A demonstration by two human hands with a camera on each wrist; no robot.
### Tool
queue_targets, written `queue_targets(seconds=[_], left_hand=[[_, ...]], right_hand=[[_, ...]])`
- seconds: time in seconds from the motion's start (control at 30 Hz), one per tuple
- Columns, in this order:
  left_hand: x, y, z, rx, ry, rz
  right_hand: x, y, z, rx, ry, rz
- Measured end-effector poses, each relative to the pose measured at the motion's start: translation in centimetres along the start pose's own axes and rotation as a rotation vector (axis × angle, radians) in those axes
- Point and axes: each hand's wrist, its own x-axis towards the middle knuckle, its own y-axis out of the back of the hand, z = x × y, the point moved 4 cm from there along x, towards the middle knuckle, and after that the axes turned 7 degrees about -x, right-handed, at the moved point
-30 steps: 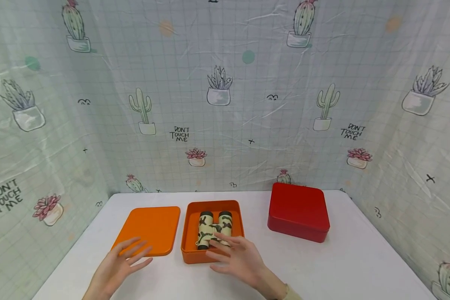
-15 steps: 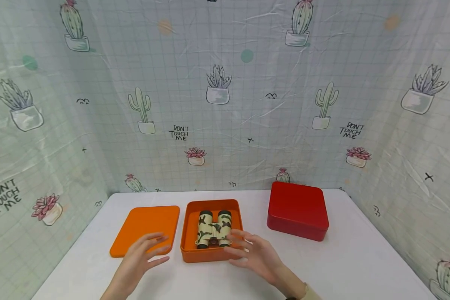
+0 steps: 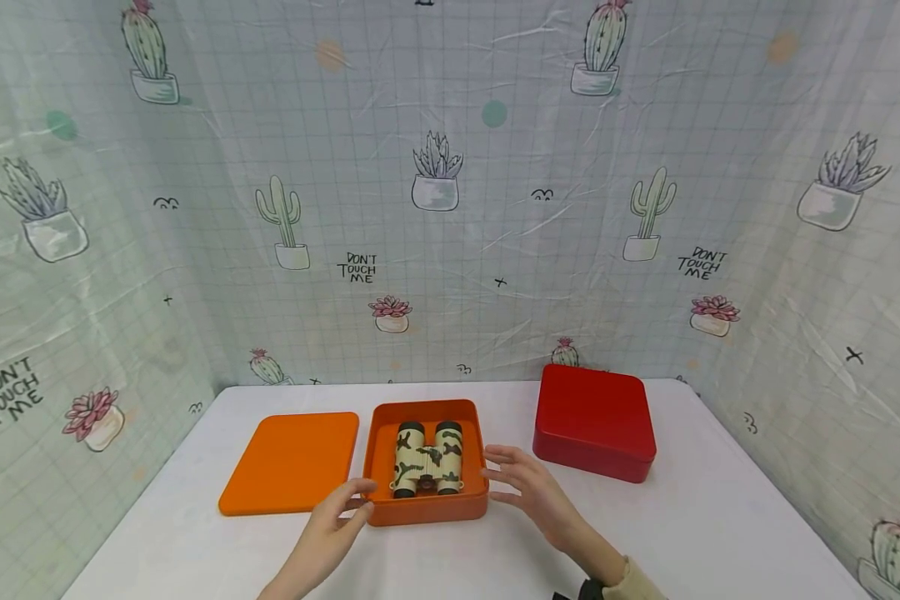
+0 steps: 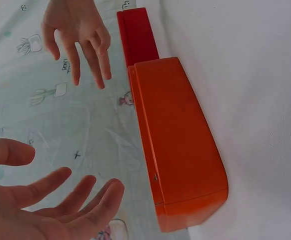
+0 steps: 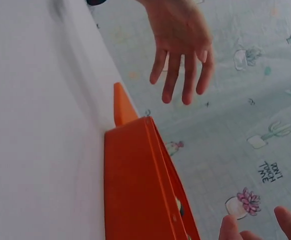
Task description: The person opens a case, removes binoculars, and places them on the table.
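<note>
A pair of camouflage-patterned binoculars lies inside an open orange box, its dark ends toward and away from me. My left hand is at the box's front left corner, fingers slightly bent. In the left wrist view that hand appears apart from the orange box. Beside the box's right wall is my right hand, its fingers spread and loosely bent toward it. Neither hand holds anything. Only fingertips of the right hand show in the right wrist view.
A flat orange lid lies on the white table left of the box. Farther right sits a closed-looking red box. A cactus-printed sheet encloses the table's back and sides.
From over the lid's front edge, my left hand has moved right to the box's corner. My right hand has moved right from above the binoculars to the box's right side. The binoculars stayed put.
</note>
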Motion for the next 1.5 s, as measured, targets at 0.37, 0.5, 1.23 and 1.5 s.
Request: queue_targets(seconds=[0.37,0.5,1.23,1.5], left_hand=[[1.1,-1.4,0.9,0.32,-0.27,-0.071],[1.7,-1.8,1.0,0.383,-0.347,-0.069],[4.6,-2.1,-3.8,0.739,-0.291,-0.083],[4.8,-2.3,-4.9,0.761,-0.277,-0.127]], right_hand=[[0.5,-0.1,1.0,-0.593,0.166,0.132],[0.6,-0.3,1.4,-0.726,0.208,0.114],[3.5,-1.9,1.6,-1.23,0.443,0.126],[5.7,-2.5,1.9,-1.32,0.423,0.1]])
